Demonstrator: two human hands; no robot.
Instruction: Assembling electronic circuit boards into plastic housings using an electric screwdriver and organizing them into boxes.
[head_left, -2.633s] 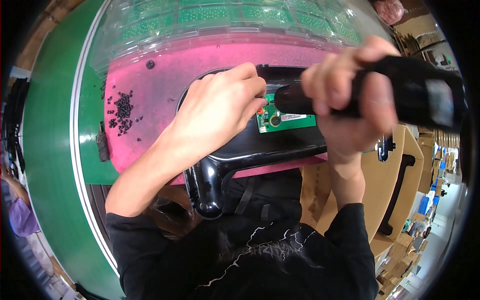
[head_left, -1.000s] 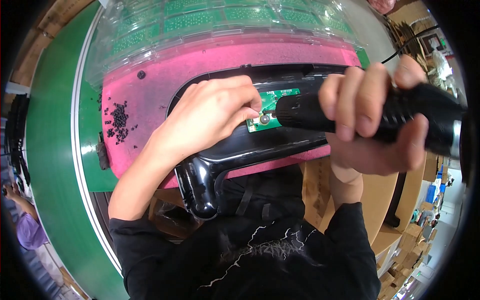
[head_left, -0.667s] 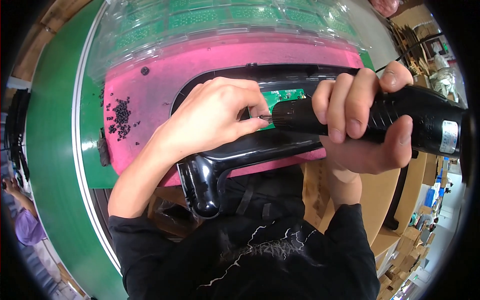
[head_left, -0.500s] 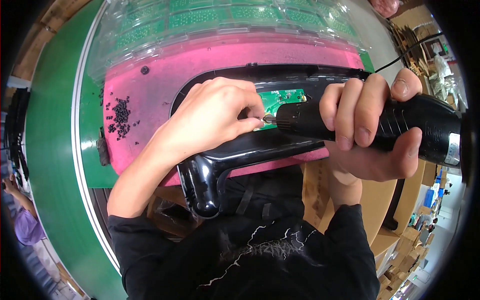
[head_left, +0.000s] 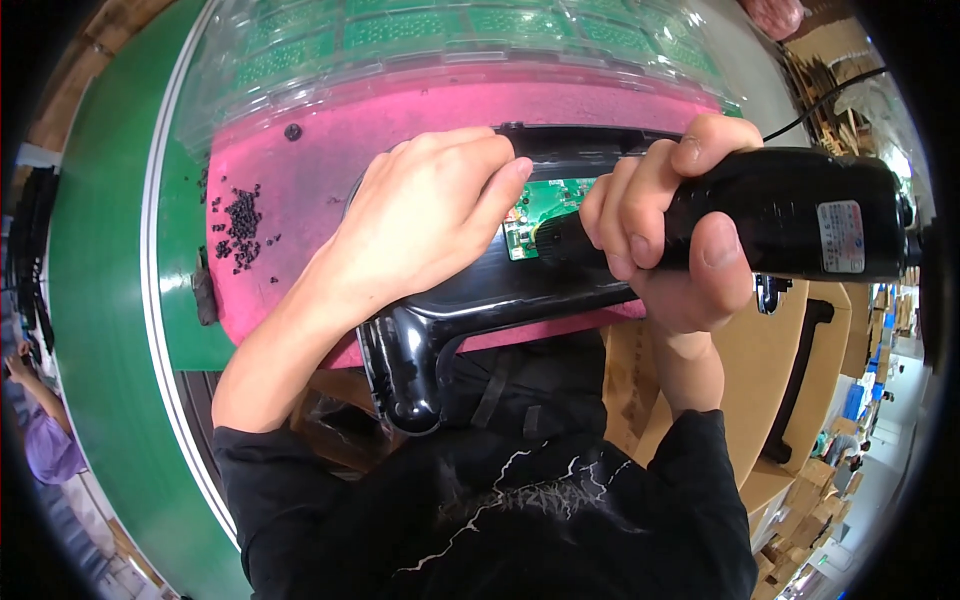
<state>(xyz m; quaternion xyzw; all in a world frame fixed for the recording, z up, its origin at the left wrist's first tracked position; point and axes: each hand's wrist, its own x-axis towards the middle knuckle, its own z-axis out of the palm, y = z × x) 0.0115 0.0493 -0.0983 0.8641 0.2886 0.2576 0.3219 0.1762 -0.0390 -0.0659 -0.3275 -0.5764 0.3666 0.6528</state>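
My right hand grips a black electric screwdriver, held nearly level. Its nose is over a small green circuit board, and the bit's tip is hidden from sight. The board sits inside a glossy black plastic housing with a stubby arm pointing toward me. Across the housing's left part lies my left hand, closed, the thumb drawn up beside the curled index finger just left of the board. Whatever those fingers may hold is hidden.
A pink mat lies under the housing, with a heap of small black screws at its left. Clear plastic trays of green boards stand behind. A cardboard box is at the right. Another person's purple sleeve shows far left.
The screwdriver and my right hand have shifted left and turned a little. My left hand's thumb and index finger have lifted away from the bit, up and back from the board.
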